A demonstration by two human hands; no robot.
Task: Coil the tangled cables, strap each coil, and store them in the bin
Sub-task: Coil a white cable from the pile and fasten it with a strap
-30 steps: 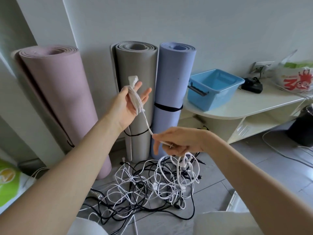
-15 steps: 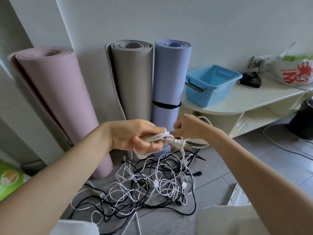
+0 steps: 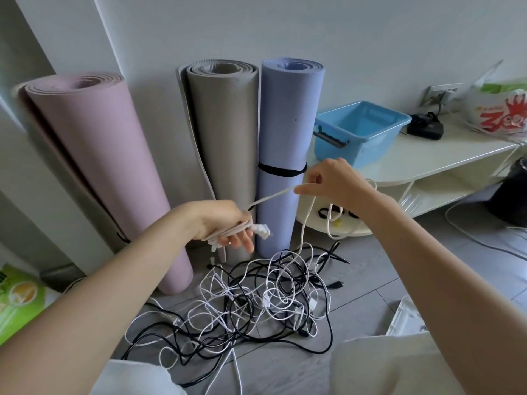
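Above the tangled heap of black and white cables [image 3: 251,300], the left hand [image 3: 225,220] clenches loops of thin white cord [image 3: 273,195]; the right hand [image 3: 333,181] pinches its taut strand, below the blue plastic bin [image 3: 368,143].

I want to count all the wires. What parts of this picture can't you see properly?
- Cable pile, head view: black and white wires overlap too much to count.
- Blue bin: its near wall hides part of the floor inside.
- White cable: the wraps sit behind the left hand, so no count.
- Right hand: its fingertips hide the pinch.
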